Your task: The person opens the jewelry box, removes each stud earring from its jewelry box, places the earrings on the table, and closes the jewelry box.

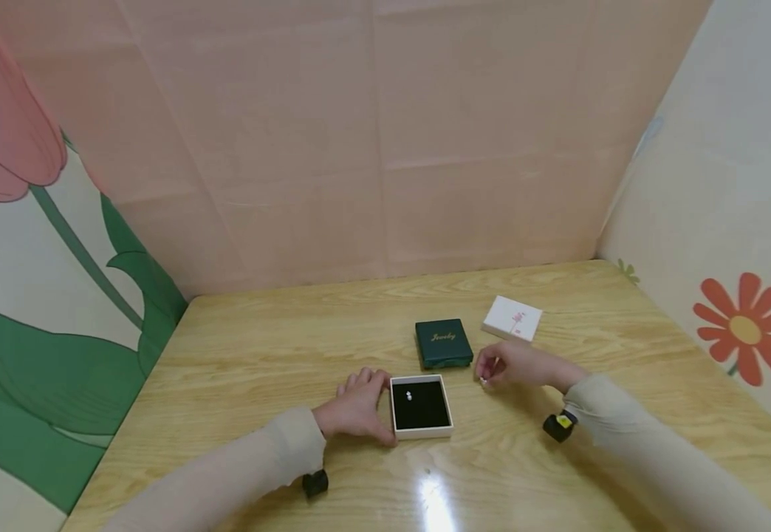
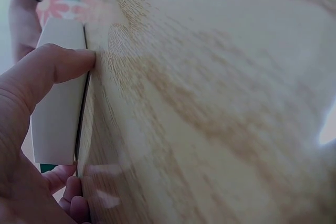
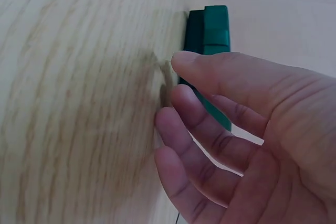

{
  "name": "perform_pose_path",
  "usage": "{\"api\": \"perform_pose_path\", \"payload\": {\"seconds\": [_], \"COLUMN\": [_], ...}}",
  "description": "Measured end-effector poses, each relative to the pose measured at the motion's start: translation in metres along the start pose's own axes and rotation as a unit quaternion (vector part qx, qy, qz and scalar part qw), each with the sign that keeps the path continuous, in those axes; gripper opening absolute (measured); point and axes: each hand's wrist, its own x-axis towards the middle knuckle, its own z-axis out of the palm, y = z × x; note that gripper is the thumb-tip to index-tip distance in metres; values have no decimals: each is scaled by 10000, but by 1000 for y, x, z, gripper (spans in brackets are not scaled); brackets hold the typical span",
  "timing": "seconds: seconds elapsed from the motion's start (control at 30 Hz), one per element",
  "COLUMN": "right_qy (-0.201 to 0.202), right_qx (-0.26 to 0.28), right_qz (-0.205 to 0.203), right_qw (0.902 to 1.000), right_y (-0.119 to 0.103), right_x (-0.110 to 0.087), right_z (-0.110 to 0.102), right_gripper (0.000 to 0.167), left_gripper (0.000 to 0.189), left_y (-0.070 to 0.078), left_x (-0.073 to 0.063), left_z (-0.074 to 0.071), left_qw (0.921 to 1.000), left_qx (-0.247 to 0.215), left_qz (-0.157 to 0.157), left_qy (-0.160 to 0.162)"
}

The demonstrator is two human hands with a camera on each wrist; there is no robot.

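Observation:
My left hand (image 1: 359, 406) grips the left side of a shallow white box (image 1: 423, 434) with a black lining, thumb at the near corner and fingers at the far one. In the left wrist view the thumb presses the box's pale side (image 2: 58, 108). A small sparkling piece of jewelry (image 1: 408, 396), perhaps an earring, lies on the lining. To the right of the box, my right hand (image 1: 508, 363) is low over the table, fingers curled, pinching a tiny shiny piece of jewelry (image 1: 483, 381) at the fingertips. Its exact shape is too small and blurred to tell.
A dark green lid or box marked "Jewelry" (image 1: 444, 342) lies behind the white box, close to the right hand. Farther right is a flat white box (image 1: 513, 318) with pink print. The wooden table (image 1: 279, 332) meets a pink cloth wall at the back.

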Motion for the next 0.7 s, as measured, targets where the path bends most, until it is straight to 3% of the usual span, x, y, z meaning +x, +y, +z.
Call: {"api": "perform_pose_path", "payload": {"seconds": [0.43, 0.7], "right_qy": [-93, -96], "right_qx": [1, 10], "right_qz": [-179, 31], "right_qw": [9998, 9999], "right_y": [11, 7], "right_x": [6, 7], "right_z": [6, 7], "right_gripper": [14, 15], "left_gripper": [84, 85], "left_y": [1, -1], "left_x": [0, 1], "left_z": [-1, 1], "left_qw": [10000, 10000], "left_qx": [-47, 12], "left_qz": [-34, -10], "left_qy": [-16, 29]}}
